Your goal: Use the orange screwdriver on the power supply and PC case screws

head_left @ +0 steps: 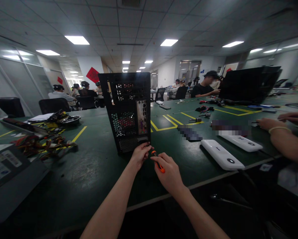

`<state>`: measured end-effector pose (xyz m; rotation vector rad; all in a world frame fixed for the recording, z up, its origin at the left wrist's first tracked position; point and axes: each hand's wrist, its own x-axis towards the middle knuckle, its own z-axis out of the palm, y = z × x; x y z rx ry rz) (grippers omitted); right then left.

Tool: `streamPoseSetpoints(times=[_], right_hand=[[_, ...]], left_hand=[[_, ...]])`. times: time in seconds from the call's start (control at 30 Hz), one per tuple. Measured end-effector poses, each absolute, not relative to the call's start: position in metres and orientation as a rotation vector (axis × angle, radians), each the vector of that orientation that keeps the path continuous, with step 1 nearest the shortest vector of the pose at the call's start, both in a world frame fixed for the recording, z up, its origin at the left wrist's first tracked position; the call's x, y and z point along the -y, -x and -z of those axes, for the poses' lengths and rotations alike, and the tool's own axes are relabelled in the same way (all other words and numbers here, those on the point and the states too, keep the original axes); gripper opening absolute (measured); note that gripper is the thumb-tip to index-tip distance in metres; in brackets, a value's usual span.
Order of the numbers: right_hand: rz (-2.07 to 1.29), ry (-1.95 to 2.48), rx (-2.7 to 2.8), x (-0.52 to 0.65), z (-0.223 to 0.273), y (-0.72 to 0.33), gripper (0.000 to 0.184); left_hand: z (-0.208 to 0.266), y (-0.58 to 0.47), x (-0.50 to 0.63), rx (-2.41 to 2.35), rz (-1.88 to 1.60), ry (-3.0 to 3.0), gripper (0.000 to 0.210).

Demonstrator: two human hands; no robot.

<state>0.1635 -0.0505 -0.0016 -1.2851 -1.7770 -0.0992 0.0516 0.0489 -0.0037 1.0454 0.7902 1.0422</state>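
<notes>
A black computer case (125, 108) stands upright on the green table (89, 166), its rear face with vents and a metal port panel (141, 118) turned towards me. My left hand (139, 155) is at the lower right corner of the case, fingertips pinched together; what they hold, if anything, is too small to make out. An orange-and-black screwdriver (160, 166) is gripped in my right hand (169, 171), just right of the left fingertips. The handle slants up and left towards the case corner. Its tip cannot be made out.
A grey power supply unit (8, 166) and bundled cables (46, 142) lie at left. Two white devices (222, 154) and a blurred-out phone-like object are at right, near a co-worker's hands (275, 127). Another black case (246, 86) stands farther back. Other people sit beyond.
</notes>
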Motion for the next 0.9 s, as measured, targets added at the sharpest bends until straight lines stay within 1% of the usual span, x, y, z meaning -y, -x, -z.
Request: streamPoseSetpoints(times=[0.17,0.23,0.3,0.4,0.47,0.53,0.63,0.73,0.9], right_hand=[[0.073,1.332,1.786,0.0495,0.0007,-0.1603,0.018],[0.066,1.387,1.756,0.0492,0.0014,-0.1583,0.024],[0.114,1.431,1.747,0.0488,0.0035,-0.1569,0.026],[0.237,1.406,1.824,0.0488,0.0061,-0.1569,0.017],[0.274,1.366,1.876,0.0493,0.0056,-0.1577,0.018],[0.253,1.348,1.873,0.0498,0.0034,-0.1584,0.02],[0.203,1.353,1.832,0.0503,0.0003,-0.1578,0.016],[0.143,1.388,1.77,0.05,0.0001,-0.1563,0.026],[0.13,1.343,1.755,0.05,0.0028,-0.1579,0.016]], left_hand=[[0.0034,-0.0517,-0.0489,-0.794,-1.076,-1.033,0.033],[0.0026,-0.0513,-0.0487,-0.784,-1.062,-1.013,0.034],[0.0021,-0.0505,-0.0488,-0.769,-1.041,-1.007,0.034],[0.0018,-0.0496,-0.0488,-0.751,-1.024,-1.029,0.033],[0.0015,-0.0497,-0.0485,-0.755,-1.03,-1.039,0.032],[0.0009,-0.0503,-0.0478,-0.779,-1.046,-1.04,0.032],[-0.0002,-0.051,-0.047,-0.794,-1.058,-1.023,0.032],[-0.0002,-0.0511,-0.0474,-0.768,-1.053,-1.003,0.032],[0.0023,-0.0516,-0.0489,-0.767,-1.062,-1.001,0.029]])
